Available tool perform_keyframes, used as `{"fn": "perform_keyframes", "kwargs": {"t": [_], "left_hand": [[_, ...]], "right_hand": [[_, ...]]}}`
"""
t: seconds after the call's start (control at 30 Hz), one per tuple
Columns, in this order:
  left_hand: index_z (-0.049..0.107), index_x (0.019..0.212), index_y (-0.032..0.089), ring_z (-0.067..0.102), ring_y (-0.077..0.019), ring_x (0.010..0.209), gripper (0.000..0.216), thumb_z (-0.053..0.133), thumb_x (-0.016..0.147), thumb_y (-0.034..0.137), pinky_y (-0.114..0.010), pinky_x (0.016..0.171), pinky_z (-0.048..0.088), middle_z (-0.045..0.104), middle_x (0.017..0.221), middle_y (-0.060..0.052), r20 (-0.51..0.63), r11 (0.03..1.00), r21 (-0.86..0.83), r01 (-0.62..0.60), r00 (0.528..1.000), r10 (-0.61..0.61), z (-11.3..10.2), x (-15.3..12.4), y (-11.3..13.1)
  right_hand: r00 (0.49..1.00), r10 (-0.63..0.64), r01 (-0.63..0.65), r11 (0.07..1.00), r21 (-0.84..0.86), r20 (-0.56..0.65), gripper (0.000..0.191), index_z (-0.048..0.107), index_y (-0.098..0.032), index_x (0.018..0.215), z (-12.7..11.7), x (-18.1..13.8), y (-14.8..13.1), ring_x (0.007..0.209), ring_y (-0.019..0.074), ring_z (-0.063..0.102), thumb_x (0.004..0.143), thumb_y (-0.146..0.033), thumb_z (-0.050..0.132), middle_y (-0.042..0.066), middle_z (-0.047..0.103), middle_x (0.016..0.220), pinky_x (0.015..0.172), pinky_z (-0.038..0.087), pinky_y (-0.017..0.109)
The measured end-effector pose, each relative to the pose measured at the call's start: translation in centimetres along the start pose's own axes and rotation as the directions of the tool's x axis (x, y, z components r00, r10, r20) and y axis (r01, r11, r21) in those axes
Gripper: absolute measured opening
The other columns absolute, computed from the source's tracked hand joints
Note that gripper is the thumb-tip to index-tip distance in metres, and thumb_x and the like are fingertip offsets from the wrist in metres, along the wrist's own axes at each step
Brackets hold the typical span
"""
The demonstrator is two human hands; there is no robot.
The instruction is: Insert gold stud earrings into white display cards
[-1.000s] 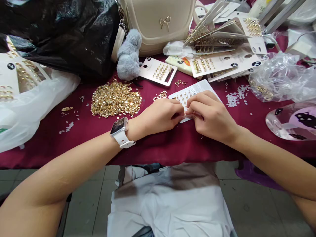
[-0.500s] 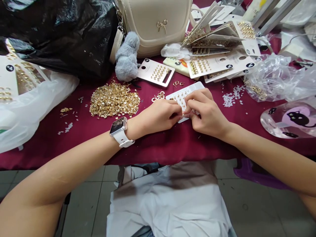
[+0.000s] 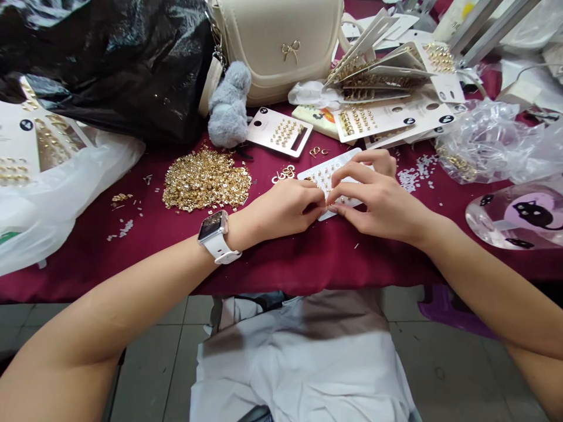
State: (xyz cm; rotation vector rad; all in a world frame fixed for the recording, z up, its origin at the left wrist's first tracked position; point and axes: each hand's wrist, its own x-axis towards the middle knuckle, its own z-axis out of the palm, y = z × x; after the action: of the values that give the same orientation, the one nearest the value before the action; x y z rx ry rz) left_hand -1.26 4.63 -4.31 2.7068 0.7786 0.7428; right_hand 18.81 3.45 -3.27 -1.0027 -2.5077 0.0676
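Note:
A white earring card (image 3: 323,176) with rows of small gold studs lies on the maroon tablecloth (image 3: 303,264), partly under both hands. My left hand (image 3: 284,205), with a white-strapped smartwatch (image 3: 214,228) on its wrist, pinches the card's left side. My right hand (image 3: 378,196) lies over its right side, and the fingertips of both hands meet near the lower edge. Anything small between those fingertips is hidden. A heap of loose gold earring pieces (image 3: 206,180) lies to the left of my left hand, and a few gold charms (image 3: 284,173) sit just above it.
A beige handbag (image 3: 279,50) and grey plush toy (image 3: 229,105) stand at the back. Stacked earring cards (image 3: 378,99) lie back right, beside a clear plastic bag (image 3: 488,143). Black (image 3: 105,64) and white (image 3: 57,193) plastic bags crowd the left. Loose white bits (image 3: 413,176) lie right.
My right hand has spread its fingers wider and shifted up over the card. The card sits slightly further left, and my fingertips still meet at its lower edge.

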Motion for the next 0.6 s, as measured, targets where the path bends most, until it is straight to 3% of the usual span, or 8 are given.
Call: {"fn": "perform_keyframes", "kwargs": {"t": [0.23, 0.6], "left_hand": [[0.069, 0.078, 0.011, 0.065, -0.0139, 0.069, 0.014, 0.057, 0.085, 0.014, -0.021, 0.064, 0.045, 0.070, 0.076, -0.004, 0.022, 0.999, -0.004, 0.046, 0.999, -0.045, 0.00, -0.01, 0.21], [0.068, 0.076, 0.013, 0.063, -0.0127, 0.068, 0.015, 0.057, 0.085, 0.017, -0.021, 0.063, 0.044, 0.068, 0.074, -0.003, 0.083, 0.995, 0.006, 0.104, 0.991, -0.104, -0.10, 0.11, 0.31]], "right_hand": [[0.992, -0.085, 0.095, 0.989, -0.111, 0.091, 0.022, 0.067, -0.019, 0.084, -1.16, 0.12, 0.10, 0.115, 0.0294, 0.051, 0.093, -0.024, 0.048, 0.009, 0.066, 0.105, 0.090, 0.045, 0.046], [0.985, -0.171, 0.158, 0.946, -0.282, -0.021, 0.019, 0.066, -0.021, 0.082, -1.24, -0.23, 0.02, 0.113, 0.0322, 0.051, 0.092, -0.027, 0.051, 0.008, 0.065, 0.114, 0.091, 0.041, 0.055]]}}
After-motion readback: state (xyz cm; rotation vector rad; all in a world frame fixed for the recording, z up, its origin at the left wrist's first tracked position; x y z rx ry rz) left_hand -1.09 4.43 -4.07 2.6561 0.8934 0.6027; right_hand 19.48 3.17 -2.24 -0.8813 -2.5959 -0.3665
